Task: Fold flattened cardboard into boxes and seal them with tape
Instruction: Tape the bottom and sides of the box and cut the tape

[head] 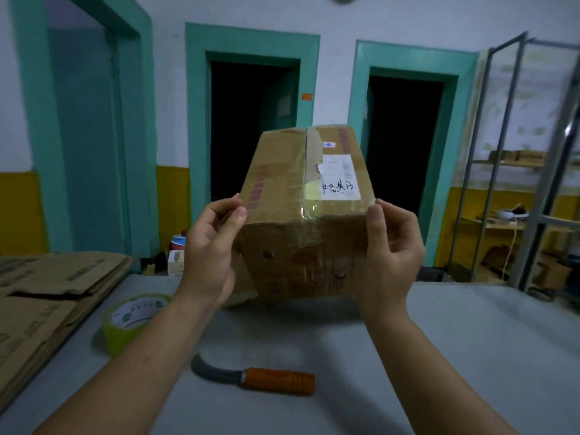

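A brown cardboard box (292, 189), folded up and taped along its top seam, is held above the grey table (455, 356) at the centre of the view. It carries a white label with handwriting. My left hand (210, 246) grips its left side and my right hand (389, 249) grips its right side, thumbs on the near top edge. A roll of tape with a yellow-green rim (131, 321) lies on the table under my left forearm. A stack of flattened cardboard (47, 296) lies at the left.
A curved knife with an orange handle (254, 375) lies on the table near me. Beyond the table are two dark doorways with teal frames, small items on the floor, and a metal shelf rack (518, 171) at the right.
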Available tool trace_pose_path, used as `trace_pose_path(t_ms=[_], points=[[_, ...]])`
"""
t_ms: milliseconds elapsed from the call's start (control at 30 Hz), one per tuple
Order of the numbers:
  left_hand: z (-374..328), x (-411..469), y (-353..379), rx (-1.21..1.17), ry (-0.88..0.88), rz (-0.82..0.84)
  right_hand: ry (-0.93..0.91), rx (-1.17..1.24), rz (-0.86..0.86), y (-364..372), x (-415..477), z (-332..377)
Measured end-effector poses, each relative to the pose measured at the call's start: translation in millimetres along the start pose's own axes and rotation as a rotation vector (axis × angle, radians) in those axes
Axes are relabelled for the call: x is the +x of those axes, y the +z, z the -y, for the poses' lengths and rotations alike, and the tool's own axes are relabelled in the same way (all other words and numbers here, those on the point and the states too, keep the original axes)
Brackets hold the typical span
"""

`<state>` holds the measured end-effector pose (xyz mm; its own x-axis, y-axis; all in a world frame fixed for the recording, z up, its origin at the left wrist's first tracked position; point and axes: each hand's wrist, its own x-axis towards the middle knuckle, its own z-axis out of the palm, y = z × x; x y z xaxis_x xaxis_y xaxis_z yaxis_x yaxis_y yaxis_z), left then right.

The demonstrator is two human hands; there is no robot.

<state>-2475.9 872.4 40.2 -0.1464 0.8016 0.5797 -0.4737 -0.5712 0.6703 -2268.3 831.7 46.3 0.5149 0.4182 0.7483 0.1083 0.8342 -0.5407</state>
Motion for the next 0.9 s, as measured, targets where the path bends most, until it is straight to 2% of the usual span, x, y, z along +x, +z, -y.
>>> trace_pose_path(t_ms=[100, 200, 300, 367, 433, 567, 667, 767, 900], points=[[-11, 3, 2, 0.010, 0.059, 0.119, 0.148, 0.042, -0.043, 0, 15, 1], [-21, 5, 6, 0.095, 0.082, 0.302, 0.299, 0.061, 0.067, -9, 29, 7], [-19, 6, 12, 0.318, 0.022, 0.401, 0.135, -0.079, 0.241, -23, 32, 20], [-11, 6, 24, 0.484, -0.039, 0.377, -0.028, -0.201, 0.296, -29, 32, 24], [-1, 5, 39, 0.531, -0.090, 0.348, -0.220, -0.394, 0.323, -31, 33, 27], [12, -13, 78, 0.090, -0.440, 0.335, -0.602, -0.768, 0.409, -29, 33, 48], [13, -28, 104, -0.166, -0.604, 0.353, -0.720, -0.899, 0.572, -34, 31, 53], [6, -35, 116, -0.307, -0.688, 0.252, -0.818, -0.992, 0.692, -41, 23, 52], [11, -38, 107, -0.322, -0.658, 0.224, -0.881, -0.981, 0.801, -43, 9, 53]])
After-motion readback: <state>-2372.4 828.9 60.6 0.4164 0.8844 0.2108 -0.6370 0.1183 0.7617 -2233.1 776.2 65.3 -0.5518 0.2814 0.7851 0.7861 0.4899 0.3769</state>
